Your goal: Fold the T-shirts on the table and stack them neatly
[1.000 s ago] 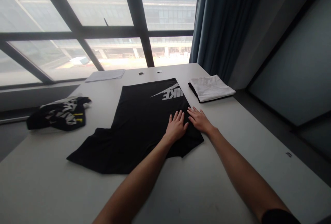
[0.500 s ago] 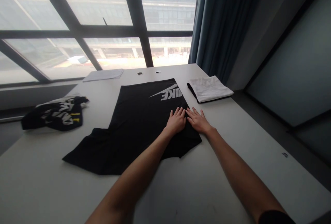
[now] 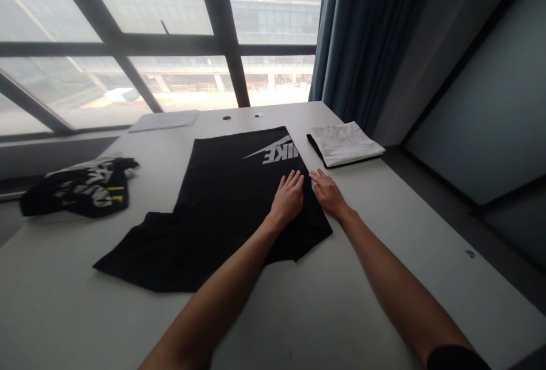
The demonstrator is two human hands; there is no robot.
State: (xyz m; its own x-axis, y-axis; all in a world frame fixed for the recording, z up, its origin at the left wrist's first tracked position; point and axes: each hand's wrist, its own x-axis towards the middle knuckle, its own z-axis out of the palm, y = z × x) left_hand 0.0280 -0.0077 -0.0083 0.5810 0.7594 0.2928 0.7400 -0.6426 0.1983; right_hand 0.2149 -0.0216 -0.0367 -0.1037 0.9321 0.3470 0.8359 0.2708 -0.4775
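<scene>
A black T-shirt [image 3: 213, 205] with a white Nike print lies spread on the white table, its right side folded over so that the print is cut off at the fold. My left hand [image 3: 289, 196] rests flat on the shirt, just below the print, fingers stretched out. Along the folded right edge lies my right hand [image 3: 329, 192], palm down with its fingers extended, touching or nearly touching the cloth. Neither hand grips the fabric.
A folded white and black garment [image 3: 345, 143] lies at the back right of the table [image 3: 375, 210]. On the left is a crumpled black garment [image 3: 85, 188] with white and yellow print. Papers [image 3: 164, 120] lie near the window, by two cable holes. A blue curtain [image 3: 362, 34] hangs behind.
Both hands have slid slightly forward along the folded edge, and the fingers of my right hand are closer together. The view has shifted a little. The shirt keeps its shape.
</scene>
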